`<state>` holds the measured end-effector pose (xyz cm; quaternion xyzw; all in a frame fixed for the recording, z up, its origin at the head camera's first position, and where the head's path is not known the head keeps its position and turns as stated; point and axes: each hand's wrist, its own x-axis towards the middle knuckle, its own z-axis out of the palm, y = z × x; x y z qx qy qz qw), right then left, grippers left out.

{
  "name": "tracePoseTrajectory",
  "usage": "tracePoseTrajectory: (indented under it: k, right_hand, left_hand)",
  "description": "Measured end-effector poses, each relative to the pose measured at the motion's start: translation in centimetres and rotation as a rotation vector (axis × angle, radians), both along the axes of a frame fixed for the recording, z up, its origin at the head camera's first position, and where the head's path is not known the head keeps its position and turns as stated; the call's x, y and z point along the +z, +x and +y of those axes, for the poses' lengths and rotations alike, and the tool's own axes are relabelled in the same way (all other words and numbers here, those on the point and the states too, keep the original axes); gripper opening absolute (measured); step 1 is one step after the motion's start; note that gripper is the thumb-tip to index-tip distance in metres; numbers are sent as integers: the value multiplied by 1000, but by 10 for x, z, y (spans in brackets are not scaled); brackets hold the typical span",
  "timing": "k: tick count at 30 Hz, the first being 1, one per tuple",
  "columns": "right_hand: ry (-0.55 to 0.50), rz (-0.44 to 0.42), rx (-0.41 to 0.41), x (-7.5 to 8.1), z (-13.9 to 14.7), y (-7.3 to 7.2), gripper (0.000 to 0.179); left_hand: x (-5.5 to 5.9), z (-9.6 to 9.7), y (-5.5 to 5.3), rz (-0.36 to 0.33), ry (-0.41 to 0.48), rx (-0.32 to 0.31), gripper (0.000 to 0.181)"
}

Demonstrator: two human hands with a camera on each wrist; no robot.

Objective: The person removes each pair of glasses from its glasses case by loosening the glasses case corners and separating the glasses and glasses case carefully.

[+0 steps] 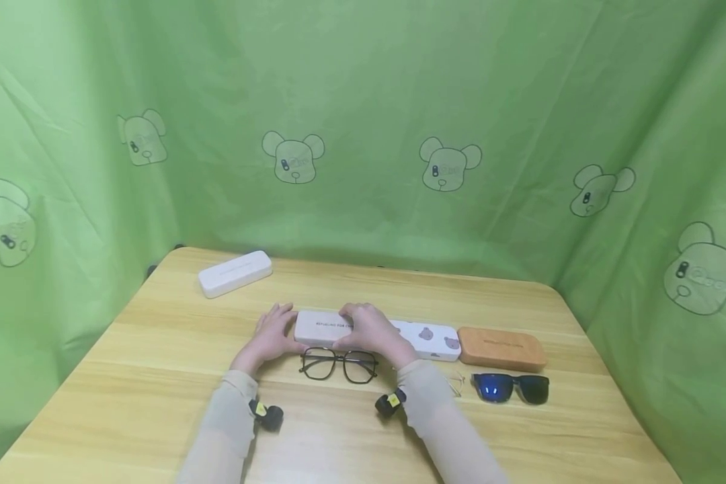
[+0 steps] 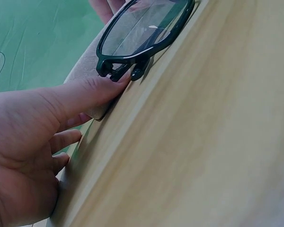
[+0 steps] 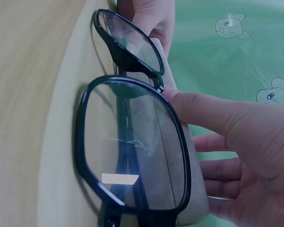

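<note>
On the wooden table (image 1: 320,444), left hand (image 1: 269,340) and right hand (image 1: 374,332) clamp their grip on a grey case (image 1: 316,326).

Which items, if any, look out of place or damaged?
One: the white case sits alone and slanted at the back left of the table, while the grey case, bear case and orange case line up in a row. No spill or damage shows.

A closed, pale grey case (image 1: 317,327) with dark lettering on top lies crosswise on the worktop (image 1: 151,376), and black-framed glasses (image 1: 339,359) with clear lenses sit just in front of it.
</note>
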<state>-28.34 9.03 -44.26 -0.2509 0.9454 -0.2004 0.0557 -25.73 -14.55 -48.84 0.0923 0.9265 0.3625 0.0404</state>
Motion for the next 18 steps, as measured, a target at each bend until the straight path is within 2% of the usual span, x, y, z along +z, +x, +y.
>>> tracePoseTrajectory:
  k: [9, 18]
  right_hand:
    - [-13, -27, -33, 4, -4, 4, 73]
    - [-37, -45, -45, -1, -1, 5, 74]
  left_hand:
    - [4, -1, 0, 6, 4, 0, 89]
    - [2, 0, 1, 0, -6, -5, 89]
